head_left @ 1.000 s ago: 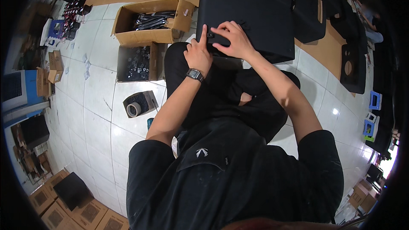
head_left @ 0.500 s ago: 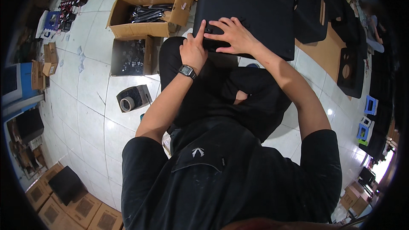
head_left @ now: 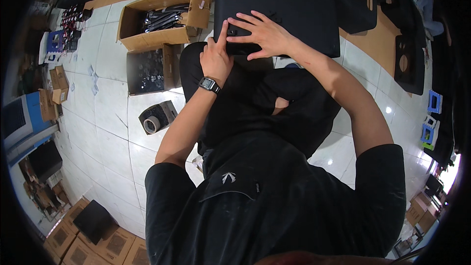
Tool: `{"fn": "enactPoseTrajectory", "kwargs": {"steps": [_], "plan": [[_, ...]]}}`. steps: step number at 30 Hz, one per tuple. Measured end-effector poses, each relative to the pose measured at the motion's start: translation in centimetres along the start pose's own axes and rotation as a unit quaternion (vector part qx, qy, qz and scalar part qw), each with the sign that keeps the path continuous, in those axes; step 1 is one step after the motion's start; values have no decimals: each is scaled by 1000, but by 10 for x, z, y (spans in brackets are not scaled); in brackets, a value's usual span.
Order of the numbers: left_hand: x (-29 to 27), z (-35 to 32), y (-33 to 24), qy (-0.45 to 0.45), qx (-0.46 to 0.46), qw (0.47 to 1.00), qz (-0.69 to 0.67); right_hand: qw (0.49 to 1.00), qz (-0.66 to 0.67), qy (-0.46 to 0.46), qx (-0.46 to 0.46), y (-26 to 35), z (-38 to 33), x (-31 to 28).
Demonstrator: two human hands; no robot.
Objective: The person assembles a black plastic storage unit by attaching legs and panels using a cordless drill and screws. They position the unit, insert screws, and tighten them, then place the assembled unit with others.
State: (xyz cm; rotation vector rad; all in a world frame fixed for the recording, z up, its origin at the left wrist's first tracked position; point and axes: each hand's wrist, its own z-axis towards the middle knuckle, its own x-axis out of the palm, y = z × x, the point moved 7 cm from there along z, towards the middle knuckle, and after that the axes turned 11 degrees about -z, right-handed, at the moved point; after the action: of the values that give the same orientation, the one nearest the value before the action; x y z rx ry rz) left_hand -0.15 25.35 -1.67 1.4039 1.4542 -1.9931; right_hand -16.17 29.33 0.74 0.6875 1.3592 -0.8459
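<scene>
A large black box-shaped cabinet (head_left: 309,24) with a smooth face lies in front of my crossed legs, its near edge toward me. My right hand (head_left: 267,35) rests on its face near the left corner, fingers spread. My left hand (head_left: 216,59) is at that same corner, index finger stretched out along the left edge and the other fingers bent. Between the fingertips of both hands sits a small dark part (head_left: 232,33) on the cabinet, too small to name. Small raised black marks (head_left: 275,17) show beyond my right hand.
Left of the cabinet stands an open carton (head_left: 196,19) of dark slim parts. Nearer is a carton (head_left: 169,71) with small pieces, then a tape roll (head_left: 151,124) on a dark scrap. More black cabinets (head_left: 360,7) stand right; cartons (head_left: 115,243) are stacked at lower left.
The whole view has shifted slightly, so the cabinet appears a little farther left and up. My right hand's fingers have spread and slid slightly toward the left corner; my left hand keeps its pointing pose.
</scene>
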Motion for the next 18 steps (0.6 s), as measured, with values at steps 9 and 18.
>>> {"fn": "enactPoseTrajectory", "kwargs": {"steps": [9, 18], "plan": [[0, -1, 2, 5, 8, 1000, 16, 1000, -28, 0, 5, 2, -1, 3], [2, -3, 0, -12, 4, 1000, 15, 999, -38, 11, 9, 3, -1, 3]]}}
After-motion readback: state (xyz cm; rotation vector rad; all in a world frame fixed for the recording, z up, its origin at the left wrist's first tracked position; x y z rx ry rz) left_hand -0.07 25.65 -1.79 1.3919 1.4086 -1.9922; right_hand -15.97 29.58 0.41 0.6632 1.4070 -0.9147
